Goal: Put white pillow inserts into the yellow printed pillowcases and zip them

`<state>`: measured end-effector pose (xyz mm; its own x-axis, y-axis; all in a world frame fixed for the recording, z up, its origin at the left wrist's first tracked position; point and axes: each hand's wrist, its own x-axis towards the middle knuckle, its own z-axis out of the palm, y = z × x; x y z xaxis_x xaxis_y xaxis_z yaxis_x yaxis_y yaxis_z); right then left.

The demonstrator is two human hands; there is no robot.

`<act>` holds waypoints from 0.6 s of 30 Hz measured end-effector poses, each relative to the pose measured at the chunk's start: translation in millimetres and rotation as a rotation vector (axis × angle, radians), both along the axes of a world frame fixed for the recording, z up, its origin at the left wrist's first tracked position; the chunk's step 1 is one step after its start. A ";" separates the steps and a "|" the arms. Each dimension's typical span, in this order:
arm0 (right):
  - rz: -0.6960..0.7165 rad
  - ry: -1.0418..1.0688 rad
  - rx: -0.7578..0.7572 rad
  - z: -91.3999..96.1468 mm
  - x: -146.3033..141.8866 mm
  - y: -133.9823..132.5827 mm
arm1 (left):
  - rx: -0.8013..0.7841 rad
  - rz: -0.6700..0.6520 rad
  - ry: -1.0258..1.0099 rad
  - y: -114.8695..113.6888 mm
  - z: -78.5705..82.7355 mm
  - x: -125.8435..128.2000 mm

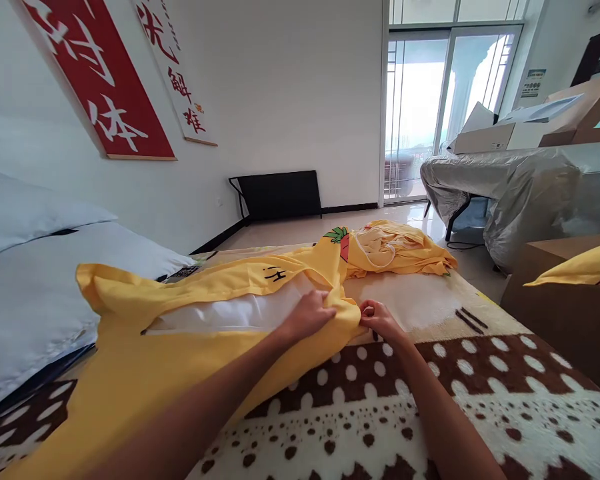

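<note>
A yellow pillowcase (195,373) lies across the bed with a white pillow (230,312) showing through its long side opening. Black lettering runs along the upper flap. My left hand (311,313) is closed on the fabric at the right end of the opening, its fingers partly tucked over the edge. Just right of it, my right hand (379,319) pinches the right corner of the same pillowcase. Beyond both hands sits a crumpled heap of yellow cloth (405,248) with a carrot-like print.
A brown and cream patterned blanket (350,427) covers the bed. White pillows (70,267) are stacked at the left. At the right stands a cardboard box (555,320) with yellow cloth (580,267) on it. Behind is a plastic-covered table (525,173) bearing boxes.
</note>
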<state>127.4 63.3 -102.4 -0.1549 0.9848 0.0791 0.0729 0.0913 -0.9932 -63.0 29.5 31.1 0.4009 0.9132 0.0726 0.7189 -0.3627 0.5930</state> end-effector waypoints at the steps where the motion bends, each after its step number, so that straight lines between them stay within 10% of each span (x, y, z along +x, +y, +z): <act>1: -0.007 -0.019 0.004 1.6 -0.9 0.2 | 0.067 0.063 0.010 5.6 14.1 -4.4; 9: 0.358 -0.293 0.028 60.7 -29.9 -50.9 | 0.556 0.474 0.161 43.8 109.0 -30.0; 18: 0.633 -0.930 0.563 88.7 -104.3 -129.1 | 0.696 0.131 0.306 4.7 66.9 24.3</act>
